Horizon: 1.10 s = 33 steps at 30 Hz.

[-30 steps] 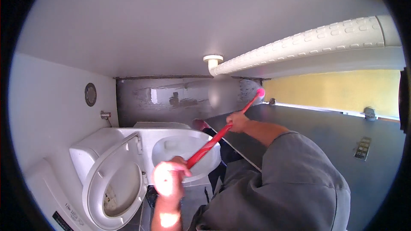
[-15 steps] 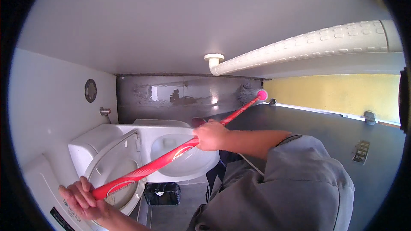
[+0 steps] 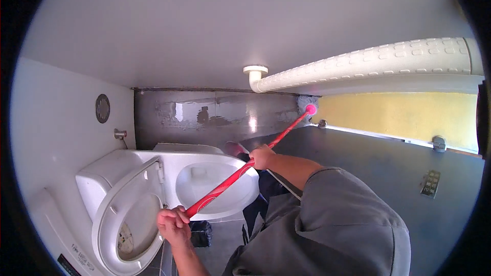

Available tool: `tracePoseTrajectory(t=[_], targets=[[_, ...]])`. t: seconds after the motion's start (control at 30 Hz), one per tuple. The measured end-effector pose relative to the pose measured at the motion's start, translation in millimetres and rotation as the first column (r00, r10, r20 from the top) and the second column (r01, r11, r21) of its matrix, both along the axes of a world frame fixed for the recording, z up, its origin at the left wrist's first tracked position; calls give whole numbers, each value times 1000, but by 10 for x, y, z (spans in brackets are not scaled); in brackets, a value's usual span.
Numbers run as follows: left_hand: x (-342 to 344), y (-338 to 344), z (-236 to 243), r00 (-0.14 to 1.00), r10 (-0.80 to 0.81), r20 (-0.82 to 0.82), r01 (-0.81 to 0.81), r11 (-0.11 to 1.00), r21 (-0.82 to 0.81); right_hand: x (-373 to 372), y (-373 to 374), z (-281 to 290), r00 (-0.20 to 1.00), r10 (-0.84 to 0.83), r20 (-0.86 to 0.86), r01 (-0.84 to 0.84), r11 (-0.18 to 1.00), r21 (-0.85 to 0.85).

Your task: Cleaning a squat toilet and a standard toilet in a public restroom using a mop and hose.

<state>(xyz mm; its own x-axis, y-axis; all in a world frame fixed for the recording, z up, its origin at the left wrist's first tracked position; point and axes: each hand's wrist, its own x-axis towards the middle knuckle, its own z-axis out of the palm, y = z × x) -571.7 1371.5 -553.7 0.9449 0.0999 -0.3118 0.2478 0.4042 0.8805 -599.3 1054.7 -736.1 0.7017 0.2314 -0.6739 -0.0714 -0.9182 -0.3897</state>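
Note:
A mop with a red pole (image 3: pixel 221 188) runs slantwise across the view, from near left to far right. My left hand (image 3: pixel 175 224) is closed round the near end of the pole, in front of the toilet's raised seat. Farther along it, my right hand (image 3: pixel 262 157) grips the pole beside the toilet bowl's rim. At the far end a pink socket (image 3: pixel 311 109) joins the pole to the grey mop head (image 3: pixel 302 103). The mop head touches the wet floor in the far right corner, beside the yellow strip.
The white toilet (image 3: pixel 245 199) stands left of me, its seat (image 3: pixel 105 225) raised. A pale grab rail (image 3: pixel 368 64) juts from the far wall. At right is a dark panel (image 3: pixel 378 168) with hinges. A black bin (image 3: pixel 202 234) sits by the toilet; the dark tiled floor (image 3: pixel 169 122) shines wet.
My left hand has come right and slightly up with the pole end, so the pole stands steeper in view. My right hand shifted slightly right. The mop head has moved right into the corner.

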Motion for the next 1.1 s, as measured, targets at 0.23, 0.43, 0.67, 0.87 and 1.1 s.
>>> tracePoseTrajectory(t=[0.23, 0.43, 0.67, 0.87, 1.1], targets=[[-61, 478, 612, 980, -6, 201, -23, 989, 145, 111, 557, 632, 988, 128, -91, -115, 985, 132], [-34, 1023, 1365, 921, 134, 367, -150, 989, 14, 256, 909, 1415, 988, 146, 55, -156, 921, 356], [-19, 1233, 1169, 911, 90, 402, -92, 996, -14, 420, 717, 1590, 981, 124, 146, -165, 937, 307], [-287, 486, 281, 991, 132, 21, -133, 991, 28, -32, 203, 647, 991, 60, 121, -59, 998, -14], [-442, -5, 54, 995, -4, -103, 0, 999, -37, -364, -32, -124, 995, 8, 104, -12, 999, 35]])
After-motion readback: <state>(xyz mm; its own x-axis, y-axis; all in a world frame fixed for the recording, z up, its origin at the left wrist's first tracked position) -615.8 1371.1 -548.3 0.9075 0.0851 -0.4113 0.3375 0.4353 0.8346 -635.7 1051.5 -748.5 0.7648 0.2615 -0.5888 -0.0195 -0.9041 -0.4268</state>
